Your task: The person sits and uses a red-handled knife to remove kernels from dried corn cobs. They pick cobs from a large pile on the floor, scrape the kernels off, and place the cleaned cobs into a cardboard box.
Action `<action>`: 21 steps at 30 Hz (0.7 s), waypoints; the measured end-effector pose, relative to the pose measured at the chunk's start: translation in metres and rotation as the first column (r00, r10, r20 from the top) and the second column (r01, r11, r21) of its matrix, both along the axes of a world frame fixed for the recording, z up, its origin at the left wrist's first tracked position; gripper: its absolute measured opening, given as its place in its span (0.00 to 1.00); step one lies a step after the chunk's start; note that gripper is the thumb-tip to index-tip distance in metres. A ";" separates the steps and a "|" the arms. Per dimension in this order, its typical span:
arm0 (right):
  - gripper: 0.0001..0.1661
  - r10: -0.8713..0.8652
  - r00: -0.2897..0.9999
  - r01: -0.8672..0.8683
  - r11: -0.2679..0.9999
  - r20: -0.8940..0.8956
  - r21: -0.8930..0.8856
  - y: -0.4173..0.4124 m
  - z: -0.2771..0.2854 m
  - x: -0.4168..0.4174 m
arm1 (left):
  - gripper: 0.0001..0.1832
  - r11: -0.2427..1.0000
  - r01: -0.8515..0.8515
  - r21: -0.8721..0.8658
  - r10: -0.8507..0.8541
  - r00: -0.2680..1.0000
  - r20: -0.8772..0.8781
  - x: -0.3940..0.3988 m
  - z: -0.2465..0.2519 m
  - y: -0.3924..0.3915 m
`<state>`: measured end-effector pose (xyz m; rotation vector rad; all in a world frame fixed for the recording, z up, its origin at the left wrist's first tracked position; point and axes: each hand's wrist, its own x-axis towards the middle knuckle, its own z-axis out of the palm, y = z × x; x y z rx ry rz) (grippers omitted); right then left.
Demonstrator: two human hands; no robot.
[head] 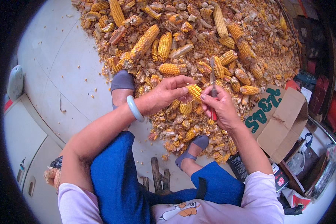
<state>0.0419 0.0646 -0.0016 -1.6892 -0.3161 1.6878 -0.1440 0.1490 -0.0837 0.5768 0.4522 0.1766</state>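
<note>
A short piece of yellow corn cob (194, 91) is pinched between the thumb and fingers of my left hand (172, 91), which wears a pale bangle at the wrist. Close beside it, my right hand (219, 105) grips a screwdriver (213, 107) by its red and black handle. The metal shaft points up and away from me, and the thumb of that hand is at the cob's right end. Both hands are above a large heap of corn cobs and loose kernels (184, 67). Whole cobs, such as one long cob (144, 40), lie farther up the heap.
An opened cardboard box (280, 123) with green marking sits right of the heap. Boxes and plastic bags (298, 161) crowd the lower right. A pale cabinet (25, 148) stands at left. Wooden stool legs (156, 173) show between my knees. My shoes (122, 81) touch the heap's edge.
</note>
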 end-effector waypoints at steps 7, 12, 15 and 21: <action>0.09 0.156 0.500 -0.679 0.681 0.852 0.273 0.003 -0.021 -0.007 | 0.32 0.900 -0.026 -0.434 0.023 1.000 -0.012 0.010 0.001 -0.002; 0.07 0.032 0.650 -0.279 0.939 0.759 0.199 0.015 -0.034 0.009 | 0.25 0.865 0.179 0.469 0.034 0.911 -0.411 0.027 -0.029 0.034; 0.08 -0.164 0.906 0.080 0.972 0.391 0.221 0.020 -0.022 0.025 | 0.25 0.039 0.352 0.935 0.430 0.839 -0.334 0.045 -0.070 0.062; 0.19 -0.370 0.924 0.383 0.899 -0.099 0.210 0.010 0.004 0.027 | 0.23 0.070 0.642 0.764 0.380 0.691 -0.615 0.086 -0.077 0.068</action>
